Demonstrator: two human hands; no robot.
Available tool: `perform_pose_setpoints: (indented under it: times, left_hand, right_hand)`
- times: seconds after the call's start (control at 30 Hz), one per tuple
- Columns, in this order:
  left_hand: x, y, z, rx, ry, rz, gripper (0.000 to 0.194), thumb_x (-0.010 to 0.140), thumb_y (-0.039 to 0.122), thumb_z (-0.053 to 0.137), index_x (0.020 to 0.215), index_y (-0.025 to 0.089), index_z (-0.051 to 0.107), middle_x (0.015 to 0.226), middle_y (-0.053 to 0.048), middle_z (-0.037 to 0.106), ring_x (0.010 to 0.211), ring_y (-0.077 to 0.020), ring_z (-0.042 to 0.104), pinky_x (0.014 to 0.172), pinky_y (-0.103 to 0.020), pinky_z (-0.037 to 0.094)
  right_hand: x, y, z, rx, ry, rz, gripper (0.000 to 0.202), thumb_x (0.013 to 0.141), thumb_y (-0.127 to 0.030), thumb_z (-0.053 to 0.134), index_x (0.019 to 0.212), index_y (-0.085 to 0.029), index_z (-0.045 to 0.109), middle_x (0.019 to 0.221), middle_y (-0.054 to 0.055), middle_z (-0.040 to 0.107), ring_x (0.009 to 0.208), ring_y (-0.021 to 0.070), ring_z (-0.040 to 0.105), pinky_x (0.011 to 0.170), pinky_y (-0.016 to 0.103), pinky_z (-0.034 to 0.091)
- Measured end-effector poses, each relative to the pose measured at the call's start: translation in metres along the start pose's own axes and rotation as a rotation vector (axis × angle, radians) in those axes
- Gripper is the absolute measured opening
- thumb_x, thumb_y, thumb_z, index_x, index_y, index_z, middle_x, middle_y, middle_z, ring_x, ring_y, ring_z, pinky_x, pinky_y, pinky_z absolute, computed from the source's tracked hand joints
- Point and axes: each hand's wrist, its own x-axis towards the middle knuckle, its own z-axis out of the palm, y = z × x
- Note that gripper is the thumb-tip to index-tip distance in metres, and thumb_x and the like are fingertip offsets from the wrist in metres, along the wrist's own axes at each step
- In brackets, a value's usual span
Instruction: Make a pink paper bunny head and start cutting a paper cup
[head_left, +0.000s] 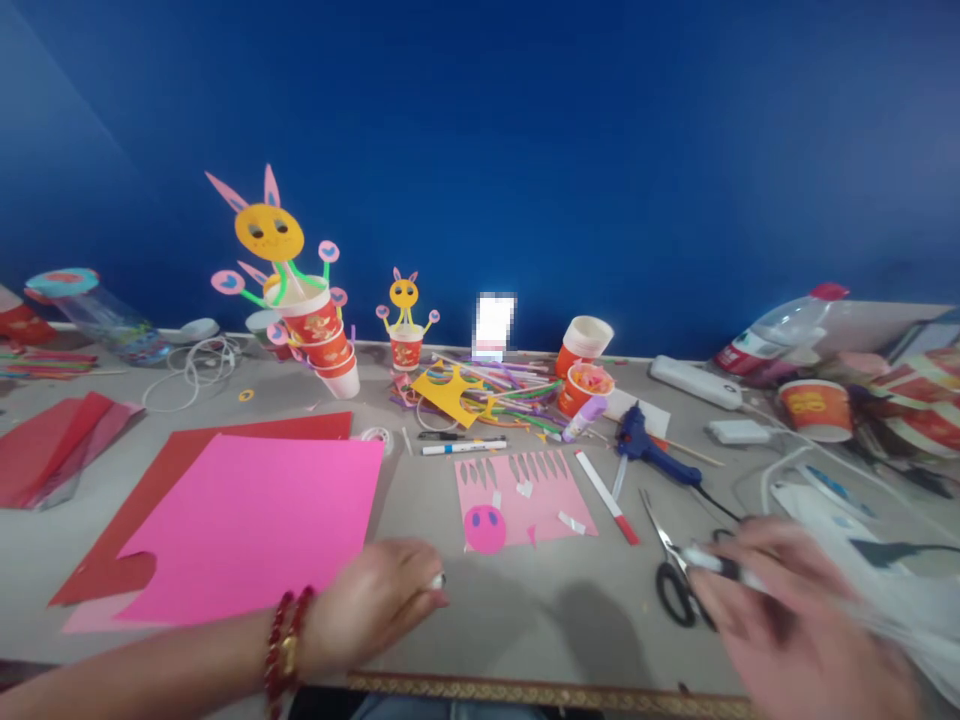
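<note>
White pen lies roughly crosswise, gripped in the right hand, lower right; left hand, lower centre, pinches a small piece.

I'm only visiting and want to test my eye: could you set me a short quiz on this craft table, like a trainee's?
1. What colour is the large sheet on the red one? A: blue. B: pink. C: green.
2. True or false: the scissors are nearer the right hand than the left hand.
3. Fill in: the red-capped bottle is not upright but ____.
Key: 1 B; 2 true; 3 tilted.
</note>
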Motion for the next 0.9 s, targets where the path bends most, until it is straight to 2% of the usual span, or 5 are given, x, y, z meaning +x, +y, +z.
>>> perform_pose_setpoints:
  times: [0.03,0.13,0.23,0.53,0.9]
  left_hand:
    - [0.003,-0.006,0.005,0.063,0.017,0.119,0.033,0.102,0.035,0.031,0.082,0.018,0.051,0.08,-0.004,0.064,0.073,-0.017,0.057,0.068,-0.028,0.045]
    - [0.015,-0.02,0.021,0.144,0.061,0.331,0.023,0.1,0.031,0.04,0.093,0.015,0.056,0.104,-0.01,0.068,0.098,-0.0215,0.06,0.089,-0.036,0.046]
    - [0.02,-0.027,0.035,0.149,0.087,0.343,0.022,0.098,0.032,0.045,0.096,0.014,0.058,0.117,-0.01,0.067,0.111,-0.0218,0.058,0.097,-0.037,0.046]
    - [0.02,-0.029,0.039,0.105,0.038,0.283,0.021,0.095,0.033,0.051,0.099,0.014,0.059,0.123,-0.01,0.064,0.117,-0.022,0.056,0.1,-0.036,0.046]
    - [0.025,-0.031,0.035,0.073,0.018,0.281,0.02,0.093,0.032,0.056,0.096,0.013,0.062,0.12,-0.009,0.066,0.12,-0.0207,0.054,0.107,-0.035,0.043]
  right_hand:
    - [0.003,0.005,0.007,0.008,-0.049,0.042,0.019,0.082,-0.043,0.065,0.083,-0.027,0.055,0.045,-0.008,0.039,0.035,0.0093,0.033,0.037,0.021,0.03]
    - [0.006,0.027,0.044,-0.06,-0.42,0.254,0.024,0.083,-0.044,0.066,0.083,-0.022,0.057,0.06,0.0,0.062,0.043,0.0094,0.044,0.04,0.02,0.03]
    - [0.011,0.043,0.076,-0.162,-0.612,0.127,0.017,0.085,-0.035,0.064,0.083,-0.02,0.057,0.067,0.001,0.064,0.052,0.0112,0.049,0.048,0.022,0.037]
    - [0.018,0.086,0.105,-0.332,-0.51,-0.241,0.015,0.081,-0.015,0.052,0.067,-0.02,0.052,0.058,-0.004,0.049,0.051,0.011,0.042,0.048,0.022,0.031]
    - [0.021,0.094,0.104,-0.393,-0.568,-0.309,0.017,0.081,-0.009,0.049,0.068,-0.021,0.053,0.057,-0.005,0.051,0.048,0.01,0.043,0.048,0.022,0.033]
